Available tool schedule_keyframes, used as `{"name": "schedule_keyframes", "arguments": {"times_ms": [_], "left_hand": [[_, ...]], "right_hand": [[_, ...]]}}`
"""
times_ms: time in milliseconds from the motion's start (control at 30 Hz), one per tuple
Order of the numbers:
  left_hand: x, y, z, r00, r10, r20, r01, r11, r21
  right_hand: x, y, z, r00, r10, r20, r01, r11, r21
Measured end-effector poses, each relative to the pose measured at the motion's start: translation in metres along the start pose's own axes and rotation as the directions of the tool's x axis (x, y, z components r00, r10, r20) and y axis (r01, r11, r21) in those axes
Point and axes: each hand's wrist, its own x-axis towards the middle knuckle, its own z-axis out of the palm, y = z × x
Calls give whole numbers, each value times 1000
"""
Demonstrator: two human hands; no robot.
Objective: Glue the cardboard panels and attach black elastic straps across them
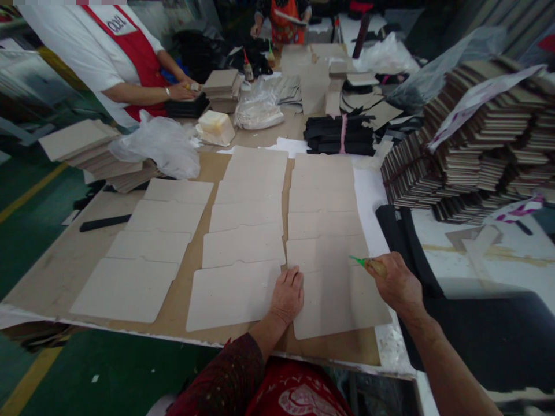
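My right hand (399,286) is wrapped round a small yellowish squeeze bottle (375,267) with a thin green nozzle, which points left over the right column of grey-beige boards (321,303). My left hand (288,293) lies with its fingers flat at the gap between the nearest boards of the middle and right columns, touching their edges and holding nothing. Boards in the middle column (236,294) and the left column (125,289) overlap like shingles, several in each. Some have a small notch or tab on the edge.
Tall bundles of boards (481,138) stand at right, near black sheets (489,335). Tied black strips (340,134), a yellowish block (215,127) and a plastic bag (160,144) lie beyond the columns. A co-worker in a red apron (134,52) works at back left; another person (286,20) stands farther off.
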Motion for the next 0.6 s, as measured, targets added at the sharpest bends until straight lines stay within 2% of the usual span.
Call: {"name": "schedule_keyframes", "arguments": {"times_ms": [133, 233, 467, 600], "left_hand": [[0, 0, -1, 1000, -5, 2, 5, 1000, 0], [1, 1, -2, 1000, -20, 14, 19, 1000, 1], [1, 3, -4, 995, -60, 77, 59, 998, 15], [2, 3, -6, 994, -60, 86, 59, 998, 13]], "right_hand": [[2, 2, -2, 999, -42, 0, 41, 998, -56], [2, 4, -6, 999, -16, 35, 18, 998, -62], [1, 4, -15, 991, 60, 123, -65, 997, 37], [1, -1, -14, 988, 69, 141, -79, 995, 66]]}}
